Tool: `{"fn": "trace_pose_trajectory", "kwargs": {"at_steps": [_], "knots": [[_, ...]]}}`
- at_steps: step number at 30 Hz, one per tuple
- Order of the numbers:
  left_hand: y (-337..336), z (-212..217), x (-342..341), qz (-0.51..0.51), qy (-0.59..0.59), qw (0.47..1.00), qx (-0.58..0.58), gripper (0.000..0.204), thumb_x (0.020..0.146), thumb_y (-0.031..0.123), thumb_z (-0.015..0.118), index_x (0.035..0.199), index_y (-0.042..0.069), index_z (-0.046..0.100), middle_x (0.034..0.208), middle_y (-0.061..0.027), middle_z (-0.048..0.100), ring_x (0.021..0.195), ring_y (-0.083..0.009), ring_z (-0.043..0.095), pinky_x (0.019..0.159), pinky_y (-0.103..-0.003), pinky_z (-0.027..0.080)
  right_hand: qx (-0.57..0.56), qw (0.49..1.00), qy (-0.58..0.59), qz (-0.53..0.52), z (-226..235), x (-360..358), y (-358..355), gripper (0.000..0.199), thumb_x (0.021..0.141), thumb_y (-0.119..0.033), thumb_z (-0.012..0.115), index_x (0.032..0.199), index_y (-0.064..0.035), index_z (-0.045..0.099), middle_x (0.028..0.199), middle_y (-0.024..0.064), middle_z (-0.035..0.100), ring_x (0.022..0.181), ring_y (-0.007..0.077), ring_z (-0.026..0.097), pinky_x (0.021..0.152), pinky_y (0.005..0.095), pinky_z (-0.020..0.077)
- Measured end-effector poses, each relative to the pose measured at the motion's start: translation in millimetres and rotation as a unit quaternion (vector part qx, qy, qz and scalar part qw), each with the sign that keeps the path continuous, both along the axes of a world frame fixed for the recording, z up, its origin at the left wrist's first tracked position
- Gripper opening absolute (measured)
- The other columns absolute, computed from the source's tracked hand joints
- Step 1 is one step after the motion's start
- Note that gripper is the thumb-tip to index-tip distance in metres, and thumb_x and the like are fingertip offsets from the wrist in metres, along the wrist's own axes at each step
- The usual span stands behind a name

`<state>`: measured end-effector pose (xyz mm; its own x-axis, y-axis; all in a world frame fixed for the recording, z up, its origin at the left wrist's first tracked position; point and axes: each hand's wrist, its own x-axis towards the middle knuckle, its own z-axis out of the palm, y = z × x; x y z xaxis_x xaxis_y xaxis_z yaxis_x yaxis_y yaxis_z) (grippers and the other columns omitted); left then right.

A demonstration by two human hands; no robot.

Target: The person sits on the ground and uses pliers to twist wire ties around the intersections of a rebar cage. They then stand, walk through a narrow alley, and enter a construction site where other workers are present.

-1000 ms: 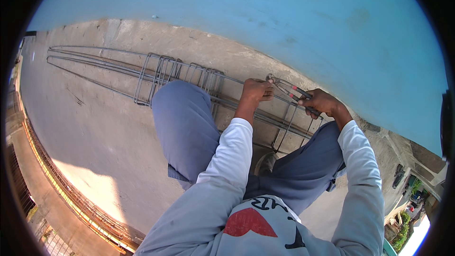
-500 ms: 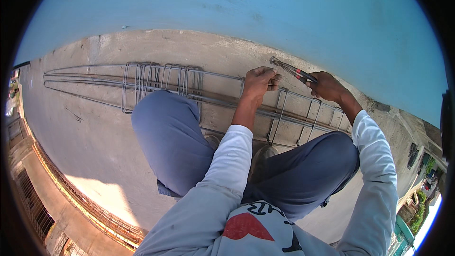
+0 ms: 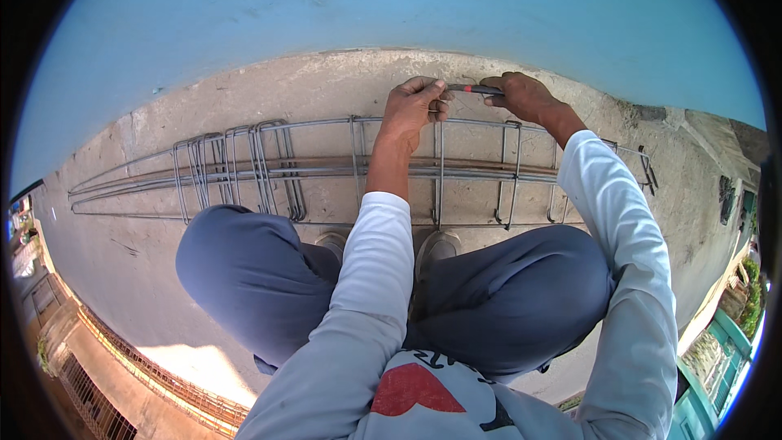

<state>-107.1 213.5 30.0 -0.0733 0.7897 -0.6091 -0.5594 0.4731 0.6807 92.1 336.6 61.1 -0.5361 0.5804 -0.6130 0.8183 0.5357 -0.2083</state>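
My right hand grips the pliers by their dark handles with red bands, holding them nearly level with the jaws toward the left. Thumb and fingers of my left hand are pinched together at the jaw end. The left fingers hide the jaws, and whatever they pinch is too small to make out. Both hands are over the far side of a steel rebar cage, which lies lengthwise across the ground in front of my feet. Several rectangular stirrups are bunched toward its left end; others stand spaced out along the bars.
A blue wall rises just beyond the cage, above a rough concrete floor. My bent knees flank the work, with my shoes close to the near bars. Long rusty bars lie at the lower left.
The pliers have swung from slanting to nearly level, and their jaws now meet my left fingers. Both hands have shifted left and up in the picture; the view of the cage has turned slightly.
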Motion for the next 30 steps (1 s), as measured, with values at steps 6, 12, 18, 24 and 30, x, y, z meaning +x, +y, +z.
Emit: {"fn": "trace_pose_trajectory", "kwargs": {"at_steps": [6,12,18,24,30], "knots": [[58,26,10,-0.135,0.136,0.98,0.049,0.017,0.094,0.017,0.064,0.097,0.001,0.066,0.085,-0.0081,0.066,0.068,-0.0117,0.059,0.061,-0.026,0.052,0.105,0.994,0.004,0.029,-6,10,-4,0.05,0.087,-0.042,0.067,0.133,-0.0261,0.057,0.122,0.0116,0.059,0.124,0.0302,0.049,0.105,0.0493,0.0384],[85,34,27,-0.268,0.269,0.92,0.099,0.019,0.091,0.017,0.066,0.099,-0.001,0.067,0.083,-0.0082,0.066,0.069,-0.0119,0.058,0.061,-0.027,0.052,-0.242,0.817,0.352,-0.388,-10,30,7,0.042,0.094,-0.04,0.061,0.121,-0.008,0.06,0.106,0.0087,0.065,0.105,0.0247,0.061,0.095,0.0408,0.0486],[93,43,43,-0.217,0.196,0.948,0.122,0.021,0.092,0.02,0.067,0.102,0.001,0.069,0.084,-0.0058,0.064,0.07,-0.0121,0.057,0.059,-0.027,0.05,-0.272,0.79,0.383,-0.394,21,30,-6,0.026,0.097,-0.035,0.059,0.089,-0.0104,0.065,0.084,-0.0003,0.059,0.077,0.0113,0.055,0.081,0.0312,0.0509],[94,52,47,-0.261,0.15,0.948,0.105,0.021,0.094,0.023,0.066,0.105,0.005,0.067,0.087,-0.0018,0.063,0.078,-0.0107,0.057,0.066,-0.026,0.05,-0.359,0.713,0.444,-0.406,17,40,-9,0.027,0.099,-0.035,0.056,0.098,-0.0089,0.061,0.079,0.0012,0.06,0.076,0.0127,0.059,0.075,0.0311,0.0524],[88,46,44,-0.229,0.107,0.964,0.085,0.024,0.096,0.025,0.063,0.111,0.006,0.065,0.088,-0.0006,0.062,0.08,-0.0103,0.056,0.069,-0.027,0.049,-0.468,0.59,0.501,-0.427,9,39,-17,0.019,0.1,-0.028,0.055,0.1,-0.0093,0.055,0.073,0.001,0.057,0.065,0.015,0.054,0.068,0.0344,0.0502]]}}
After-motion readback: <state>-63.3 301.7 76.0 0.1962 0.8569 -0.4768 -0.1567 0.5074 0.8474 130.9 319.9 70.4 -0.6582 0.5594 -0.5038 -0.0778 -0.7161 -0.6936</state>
